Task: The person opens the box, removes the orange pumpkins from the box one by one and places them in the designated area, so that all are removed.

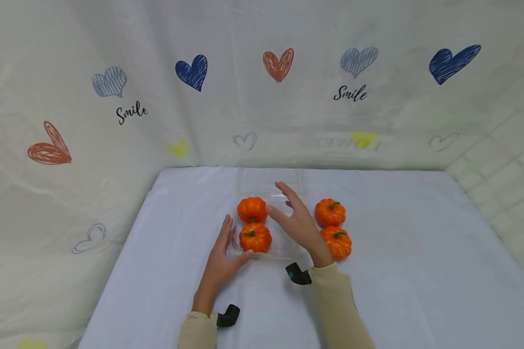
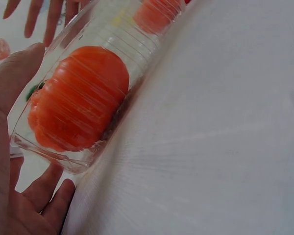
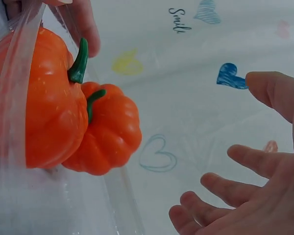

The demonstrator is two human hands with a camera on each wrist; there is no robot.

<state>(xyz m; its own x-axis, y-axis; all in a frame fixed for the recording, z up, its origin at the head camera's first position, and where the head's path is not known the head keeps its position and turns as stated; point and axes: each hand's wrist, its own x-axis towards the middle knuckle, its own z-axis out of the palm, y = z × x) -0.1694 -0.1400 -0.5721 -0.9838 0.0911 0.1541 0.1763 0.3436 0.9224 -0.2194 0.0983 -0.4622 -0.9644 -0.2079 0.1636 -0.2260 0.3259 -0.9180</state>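
Observation:
A clear plastic clamshell box (image 1: 284, 249) lies open, its transparent lid (image 1: 268, 182) folded back behind it. Two small orange toy pumpkins sit along its left side, a rear pumpkin (image 1: 252, 209) and a front pumpkin (image 1: 255, 237), both with green stems. My left hand (image 1: 220, 264) holds the box's front left corner, thumb at the front rim and fingers along the left wall. Over the box's right part hovers my right hand (image 1: 299, 225), fingers spread, holding nothing. In the right wrist view its fingers (image 3: 230, 188) stand apart from the pumpkins (image 3: 108, 132).
Right of the box, two more pumpkins stand on the white-covered table (image 1: 419, 271), one farther back (image 1: 330, 212) and one nearer (image 1: 336, 243), partly behind my right wrist. A pale curtain (image 1: 314, 111) with printed hearts hangs behind the table.

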